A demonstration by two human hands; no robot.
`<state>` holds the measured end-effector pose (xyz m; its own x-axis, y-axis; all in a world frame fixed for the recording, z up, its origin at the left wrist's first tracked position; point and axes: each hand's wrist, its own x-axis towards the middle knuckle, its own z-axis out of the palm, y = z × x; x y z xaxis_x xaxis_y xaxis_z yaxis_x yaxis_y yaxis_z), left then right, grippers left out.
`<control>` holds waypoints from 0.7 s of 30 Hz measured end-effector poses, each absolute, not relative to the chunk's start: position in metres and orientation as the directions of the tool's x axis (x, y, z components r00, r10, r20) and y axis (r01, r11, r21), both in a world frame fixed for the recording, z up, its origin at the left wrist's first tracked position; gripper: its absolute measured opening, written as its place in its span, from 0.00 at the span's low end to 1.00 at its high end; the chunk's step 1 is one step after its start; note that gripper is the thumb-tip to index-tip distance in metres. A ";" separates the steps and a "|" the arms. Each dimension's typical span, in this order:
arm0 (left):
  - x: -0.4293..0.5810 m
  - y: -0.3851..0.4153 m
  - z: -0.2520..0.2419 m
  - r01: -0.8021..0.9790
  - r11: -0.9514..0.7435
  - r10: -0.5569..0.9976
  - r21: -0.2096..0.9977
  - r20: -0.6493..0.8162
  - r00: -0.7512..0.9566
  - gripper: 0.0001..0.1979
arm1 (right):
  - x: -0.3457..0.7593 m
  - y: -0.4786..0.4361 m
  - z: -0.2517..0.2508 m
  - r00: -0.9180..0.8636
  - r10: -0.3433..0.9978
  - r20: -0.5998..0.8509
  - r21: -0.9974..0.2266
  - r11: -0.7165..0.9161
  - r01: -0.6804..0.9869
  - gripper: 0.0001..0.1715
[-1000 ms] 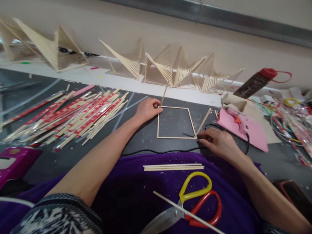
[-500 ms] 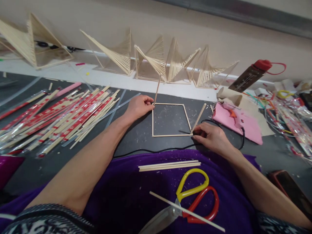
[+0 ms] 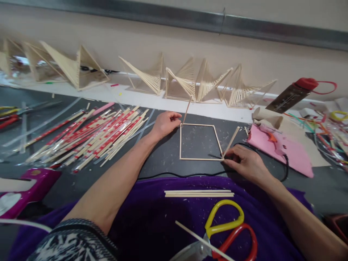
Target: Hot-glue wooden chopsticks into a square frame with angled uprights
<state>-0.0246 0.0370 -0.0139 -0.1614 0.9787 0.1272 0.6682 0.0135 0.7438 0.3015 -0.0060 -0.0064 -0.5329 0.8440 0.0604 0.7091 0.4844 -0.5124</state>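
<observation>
A square frame of thin wooden sticks (image 3: 201, 159) lies flat on the dark table. One stick (image 3: 187, 110) rises from its far left corner and another stick (image 3: 231, 141) from its near right corner. My left hand (image 3: 168, 125) is at the far left corner, thumb and forefinger curled close against the joint. At the near right corner, my right hand (image 3: 246, 161) pinches the joint at the stick's foot. Closer to me, a few loose sticks (image 3: 199, 194) rest on purple cloth (image 3: 152, 214), beside scissors with yellow and red handles (image 3: 225, 228) crossed by another stick (image 3: 202, 239).
Bundles of wrapped sticks (image 3: 108, 130) lie on the left. Several finished stick models (image 3: 179, 85) line the wall. To the right are a glue gun (image 3: 277, 143) on pink material (image 3: 299, 159), its black cable (image 3: 187, 176), and a bottle with a red lid (image 3: 293, 95).
The view has shifted, so everything appears lower and further right. Both hands stay at the same two corners of the frame. The left fingertips look slightly further from the upright stick.
</observation>
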 end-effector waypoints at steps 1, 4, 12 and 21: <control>-0.025 0.037 -0.013 0.682 -0.009 0.977 0.731 0.152 -0.150 0.17 | 0.302 -0.006 -0.007 -0.536 0.842 0.056 -0.506 0.487 0.712 0.09; -0.027 0.039 -0.012 0.738 -0.052 0.974 0.673 0.198 -0.112 0.15 | 0.307 -0.004 -0.008 -0.545 0.838 0.032 -0.487 0.489 0.723 0.10; -0.027 0.038 -0.013 0.894 -0.003 0.987 0.448 0.144 -0.069 0.14 | 0.327 0.016 0.025 -0.481 0.873 0.076 -0.439 0.463 0.770 0.10; -0.023 0.036 -0.013 0.909 -0.057 0.988 0.412 0.156 -0.008 0.14 | 0.242 0.121 0.041 -0.800 0.596 0.075 -0.107 0.802 0.587 0.07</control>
<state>-0.0227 0.0360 -0.0132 -0.0084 0.9878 0.1557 0.9092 -0.0572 0.4125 0.2419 0.1206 0.0413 -0.7998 0.5955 0.0752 0.5873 0.8022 -0.1074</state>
